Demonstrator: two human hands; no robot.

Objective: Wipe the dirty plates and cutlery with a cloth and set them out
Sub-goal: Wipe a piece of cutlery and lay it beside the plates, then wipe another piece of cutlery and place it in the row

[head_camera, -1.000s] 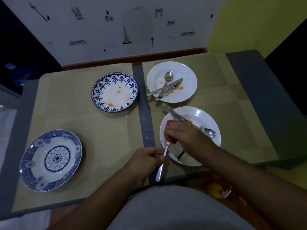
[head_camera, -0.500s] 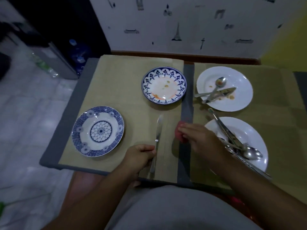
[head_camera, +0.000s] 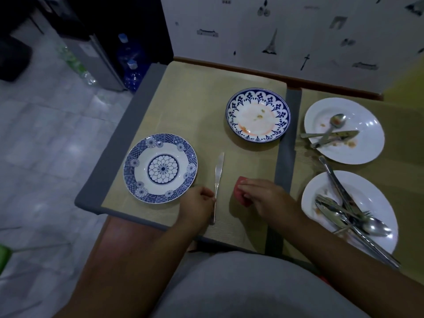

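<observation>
A table knife (head_camera: 218, 177) lies flat on the beige mat, just right of a clean blue-patterned plate (head_camera: 160, 168). My left hand (head_camera: 197, 203) pinches the knife's handle near the table's front edge. My right hand (head_camera: 263, 198) is shut on a red cloth (head_camera: 241, 190) resting on the mat beside the knife. A blue-rimmed plate (head_camera: 258, 114) with orange smears sits farther back. Two white plates hold dirty cutlery: the far one (head_camera: 362, 115) a spoon and a knife, the near one (head_camera: 376, 198) several pieces.
The table stands against a white wall with small black drawings. A grey strip (head_camera: 284, 152) divides the two beige mats. Off the table's left edge lies tiled floor, with blue water bottles (head_camera: 130, 63) and a grey cabinet at the back left.
The knife went from above the near white plate leftward and now lies beside the clean blue plate. My right hand with the cloth followed onto the left mat. The view swung left.
</observation>
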